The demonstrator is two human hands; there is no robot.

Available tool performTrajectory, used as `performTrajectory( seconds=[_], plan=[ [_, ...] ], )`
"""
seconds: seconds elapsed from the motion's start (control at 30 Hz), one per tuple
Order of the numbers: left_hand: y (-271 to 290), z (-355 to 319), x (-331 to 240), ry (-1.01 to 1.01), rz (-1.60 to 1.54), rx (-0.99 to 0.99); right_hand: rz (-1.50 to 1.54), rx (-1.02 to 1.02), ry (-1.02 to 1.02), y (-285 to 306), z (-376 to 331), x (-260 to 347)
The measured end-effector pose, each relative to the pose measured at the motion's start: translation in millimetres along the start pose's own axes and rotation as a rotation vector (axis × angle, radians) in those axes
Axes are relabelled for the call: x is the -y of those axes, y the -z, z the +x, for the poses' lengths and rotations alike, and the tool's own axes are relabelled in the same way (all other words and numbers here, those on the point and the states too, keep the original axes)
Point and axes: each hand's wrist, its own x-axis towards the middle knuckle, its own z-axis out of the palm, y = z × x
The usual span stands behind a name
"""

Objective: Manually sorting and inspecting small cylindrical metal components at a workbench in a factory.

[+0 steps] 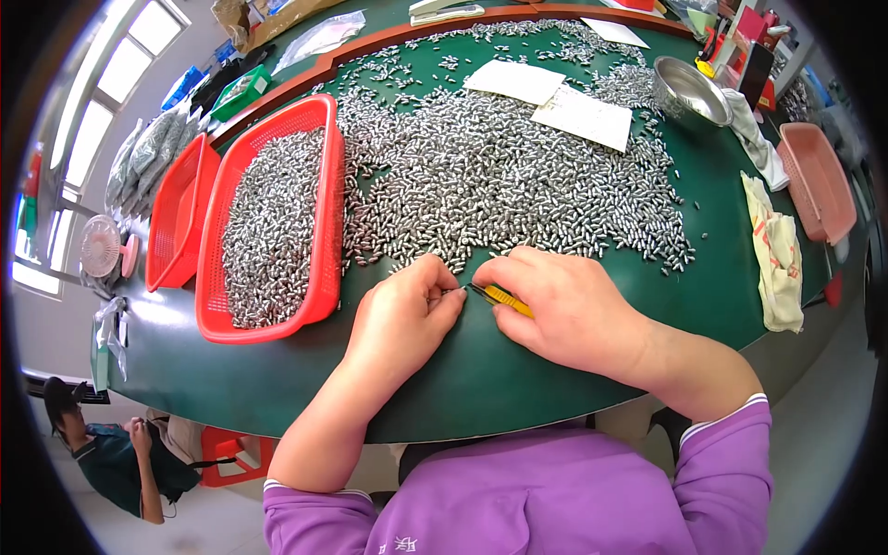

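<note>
My right hand [578, 314] is closed around a yellow utility knife [510, 301], whose dark tip points left. Facing it, my left hand [404, 310] pinches a small silvery metal piece between thumb and forefinger; only a tiny end shows, close to the knife's tip. Just beyond both hands spreads a wide heap of small, shiny, bullet-shaped metal pieces [499, 176]. Left of my left hand stands a red plastic basket [331, 199], filled with the same kind of pieces. Both hands are above the green table [444, 398] near its front edge.
Two paper sheets [585, 117] lie on the heap. A steel bowl [689, 92], a white cloth [775, 259] and a pink basket [816, 180] are at the right. A second red basket [180, 217] stands at the left, near a pink fan [104, 245]. Another person [116, 453] sits at lower left.
</note>
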Motion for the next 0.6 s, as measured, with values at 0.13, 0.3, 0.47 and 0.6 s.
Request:
performTrajectory(
  seconds=[0.13, 0.3, 0.47, 0.6],
  plan=[
    [0, 0, 0, 0.011, 0.023, 0.005, 0.059, -0.020, -0.005, -5, 0, 0],
    [0, -1, -1, 0.036, 0.021, 0.004, 0.076, -0.020, -0.012, -7, 0, 0],
    [-1, 1, -1, 0.033, 0.044, -0.006, 0.142, -0.002, -0.040, -3, 5, -3],
    [-1, 5, 3, 0.036, 0.056, 0.000, 0.233, 0.013, -0.032, -1, 10, -6]
  ],
)
